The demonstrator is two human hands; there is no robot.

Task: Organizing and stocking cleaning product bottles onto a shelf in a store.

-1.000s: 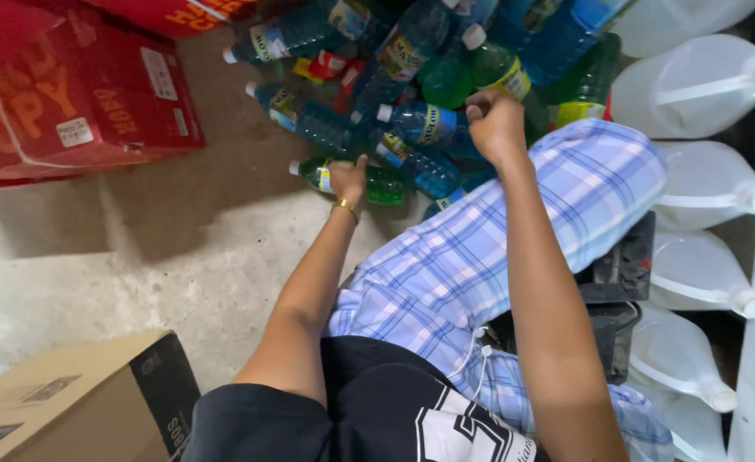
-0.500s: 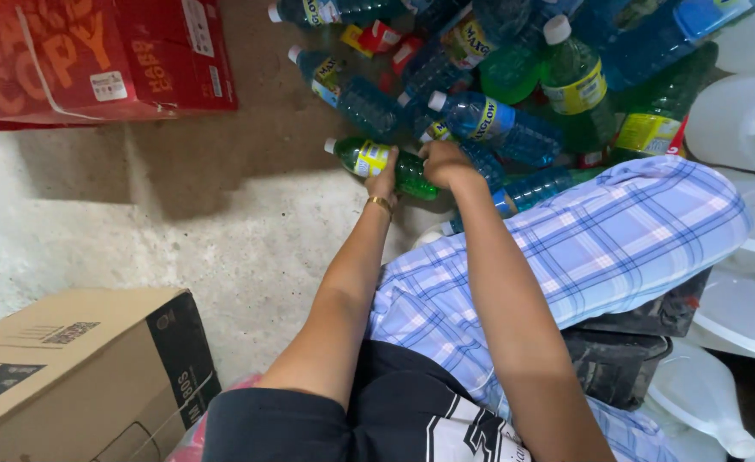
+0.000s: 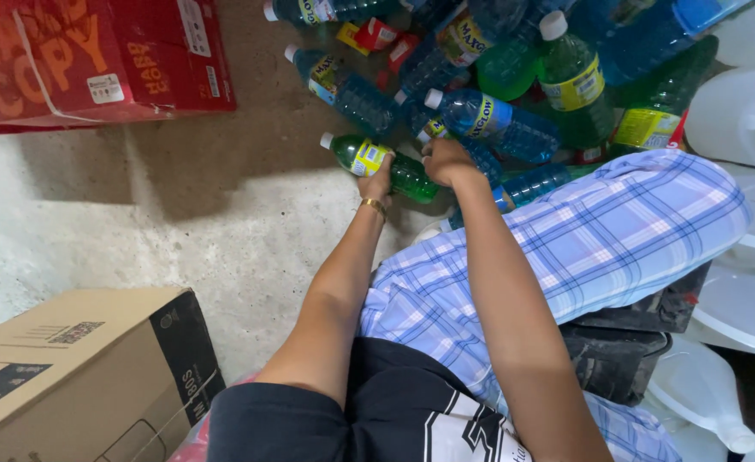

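A green plastic bottle [image 3: 362, 157] with a white cap and yellow label lies on the concrete floor at the near edge of a pile of bottles. My left hand [image 3: 381, 181], a gold bracelet on its wrist, grips this bottle around the middle. My right hand [image 3: 447, 160] sits just to the right with its fingers curled, by the green bottle's base and a small blue bottle [image 3: 483, 159]. What the right hand grips is hidden. Behind it lies a larger blue bottle [image 3: 497, 120] with a white cap.
Several blue and green bottles [image 3: 570, 85] are heaped at the top. Red cartons [image 3: 95, 60] stand top left, and a brown cardboard box [image 3: 78, 376] bottom left. White jugs [image 3: 741, 115] line the right side. My plaid-trousered leg [image 3: 583, 248] lies over a black crate [image 3: 617, 351].
My right hand has drawn back from higher in the pile to beside my left hand. The left hand has stayed on the green bottle. The view has shifted toward the bottles.
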